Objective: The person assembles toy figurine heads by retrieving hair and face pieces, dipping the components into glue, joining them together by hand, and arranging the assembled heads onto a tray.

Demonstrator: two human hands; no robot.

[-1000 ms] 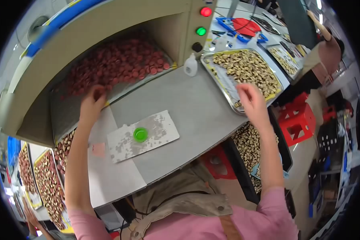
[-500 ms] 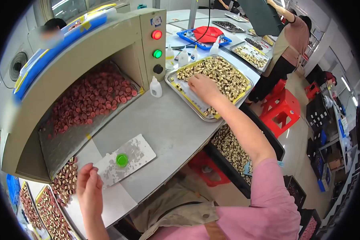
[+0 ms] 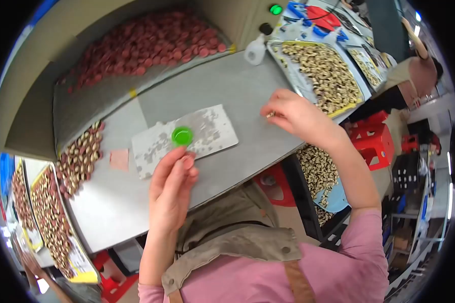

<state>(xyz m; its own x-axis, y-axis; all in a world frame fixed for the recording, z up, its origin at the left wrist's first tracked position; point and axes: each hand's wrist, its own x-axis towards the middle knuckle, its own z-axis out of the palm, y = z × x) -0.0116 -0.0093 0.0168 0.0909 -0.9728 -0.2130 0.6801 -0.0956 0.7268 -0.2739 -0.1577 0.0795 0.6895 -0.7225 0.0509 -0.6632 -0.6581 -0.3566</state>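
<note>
My left hand point(image 3: 171, 188) pinches a small pink round disc point(image 3: 188, 162) between thumb and fingertips. Just beyond it, a round green cup point(image 3: 182, 135) rests on a stained white slab point(image 3: 221, 129). To the right of the slab, my right hand point(image 3: 303, 115) is raised over the grey tabletop point(image 3: 252, 91), its fingertips closed on a small cream-and-dark piece point(image 3: 271, 114). Similar pieces fill a metal tray point(image 3: 298, 83) beyond that hand. A white squeeze bottle point(image 3: 255, 50) stands near the tray's left corner.
Pink discs point(image 3: 151, 45) lie heaped inside a beige machine point(image 3: 15, 116). Assembled two-tone pieces point(image 3: 81, 156) sit at left, beside a loaded tray point(image 3: 53, 217). Below right is a black bin point(image 3: 302, 202). Red stools point(image 3: 371, 144) and another person point(image 3: 414, 76) are at right.
My right hand has left the metal tray and moved towards the slab with a small piece. My left hand has come near the green cup. The camera view has shifted.
</note>
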